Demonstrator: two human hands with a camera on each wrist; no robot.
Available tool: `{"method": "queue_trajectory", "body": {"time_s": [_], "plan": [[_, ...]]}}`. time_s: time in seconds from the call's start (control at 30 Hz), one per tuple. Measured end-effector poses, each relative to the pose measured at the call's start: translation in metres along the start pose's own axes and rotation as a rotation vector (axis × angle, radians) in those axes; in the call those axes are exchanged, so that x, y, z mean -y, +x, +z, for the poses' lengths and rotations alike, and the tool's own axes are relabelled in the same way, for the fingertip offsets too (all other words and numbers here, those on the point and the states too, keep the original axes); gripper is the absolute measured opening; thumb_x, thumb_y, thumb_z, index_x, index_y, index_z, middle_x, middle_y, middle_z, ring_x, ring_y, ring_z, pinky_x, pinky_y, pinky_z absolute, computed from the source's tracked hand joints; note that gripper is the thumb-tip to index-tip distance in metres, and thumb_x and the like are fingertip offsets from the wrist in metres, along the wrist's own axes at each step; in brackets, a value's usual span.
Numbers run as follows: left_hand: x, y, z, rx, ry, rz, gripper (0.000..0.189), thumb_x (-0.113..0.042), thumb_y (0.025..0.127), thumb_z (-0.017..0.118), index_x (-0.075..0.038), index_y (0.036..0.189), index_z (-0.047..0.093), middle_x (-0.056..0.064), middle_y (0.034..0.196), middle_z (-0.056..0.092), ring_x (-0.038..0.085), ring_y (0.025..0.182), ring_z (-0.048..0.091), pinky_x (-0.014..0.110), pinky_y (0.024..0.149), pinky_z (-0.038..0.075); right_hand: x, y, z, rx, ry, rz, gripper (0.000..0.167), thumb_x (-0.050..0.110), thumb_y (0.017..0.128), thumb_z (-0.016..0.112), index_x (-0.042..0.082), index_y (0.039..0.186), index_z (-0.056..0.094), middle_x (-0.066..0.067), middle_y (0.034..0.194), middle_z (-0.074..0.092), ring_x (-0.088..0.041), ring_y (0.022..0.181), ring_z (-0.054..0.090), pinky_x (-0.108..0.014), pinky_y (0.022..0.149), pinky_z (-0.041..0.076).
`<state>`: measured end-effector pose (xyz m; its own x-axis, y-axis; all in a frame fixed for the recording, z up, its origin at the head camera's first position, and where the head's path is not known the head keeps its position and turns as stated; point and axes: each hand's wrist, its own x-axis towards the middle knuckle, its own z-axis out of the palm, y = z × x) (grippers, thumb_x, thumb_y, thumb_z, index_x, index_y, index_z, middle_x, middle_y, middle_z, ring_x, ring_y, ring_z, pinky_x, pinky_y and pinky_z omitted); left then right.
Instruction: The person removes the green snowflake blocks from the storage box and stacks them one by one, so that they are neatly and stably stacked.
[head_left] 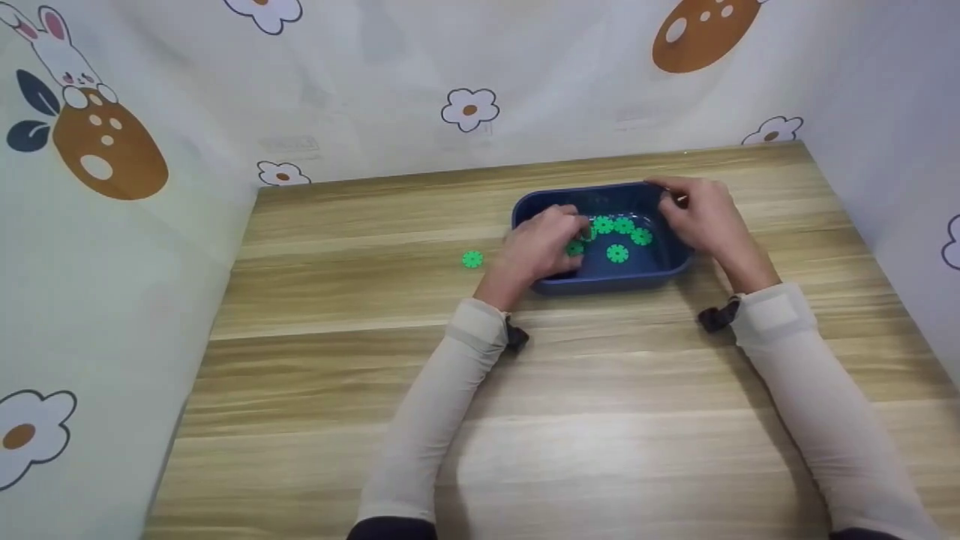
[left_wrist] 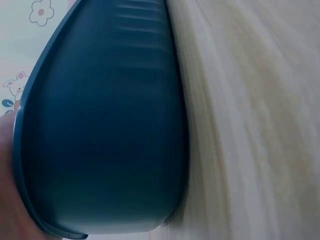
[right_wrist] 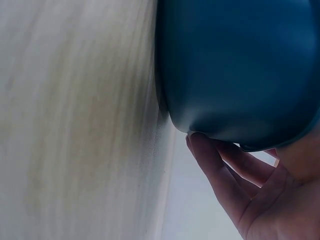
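Left hand (head_left: 543, 241), grip indeterminable, just left of most green discs (head_left: 617, 253); right hand (head_left: 703, 215) grasping the basin's (head_left: 611, 284) right end.

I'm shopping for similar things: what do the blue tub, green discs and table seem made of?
Blue tub: probably satin plastic; smooth walls catch soft highlights.
Green discs: likely plastic, uniformly colored, neatly notched; finish unclear.
Table: wood or wood-look laminate, slight sheen, streaky grain.

The tub (head_left: 609, 284) looks smooth plastic, the table (head_left: 315, 420) wood-grained.
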<state>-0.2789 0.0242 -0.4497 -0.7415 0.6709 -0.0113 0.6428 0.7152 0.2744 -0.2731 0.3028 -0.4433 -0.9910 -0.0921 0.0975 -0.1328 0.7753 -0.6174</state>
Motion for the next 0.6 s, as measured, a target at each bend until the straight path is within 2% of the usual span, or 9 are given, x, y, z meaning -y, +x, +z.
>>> {"method": "queue_trajectory", "body": {"time_s": [0.17,0.3,0.6], "plan": [[-0.0029,-0.0002,0.0006,-0.007,0.026,-0.106,0.028,-0.036,0.096,0.082,-0.012,0.110,0.076,0.005,0.110,0.069,0.019,0.095,0.063,0.037,0.082,0.061,-0.0019,0.0003,0.0020,-0.028,-0.019,-0.027,0.044,0.012,0.106,0.053,0.019,0.145,0.071,-0.024,0.128,0.074,-0.032,0.101,0.068,-0.029,0.076,0.053],[-0.0034,-0.0004,0.0008,-0.018,0.026,-0.131,0.026,-0.036,0.095,0.082,-0.011,0.098,0.073,0.004,0.103,0.069,0.018,0.089,0.062,0.036,0.075,0.059,-0.0030,0.0009,0.0037,-0.049,-0.033,-0.056,0.044,0.011,0.104,0.053,0.017,0.143,0.072,-0.022,0.121,0.076,-0.031,0.095,0.067,-0.020,0.070,0.045],[-0.0016,0.0020,-0.0007,0.017,-0.043,-0.120,0.029,-0.031,0.095,0.083,-0.010,0.114,0.077,0.004,0.111,0.072,0.017,0.096,0.064,0.034,0.084,0.060,-0.0018,0.0001,0.0012,-0.017,-0.020,-0.025,0.046,0.012,0.105,0.052,0.020,0.147,0.069,-0.025,0.124,0.074,-0.033,0.098,0.066,-0.020,0.068,0.046]]}}
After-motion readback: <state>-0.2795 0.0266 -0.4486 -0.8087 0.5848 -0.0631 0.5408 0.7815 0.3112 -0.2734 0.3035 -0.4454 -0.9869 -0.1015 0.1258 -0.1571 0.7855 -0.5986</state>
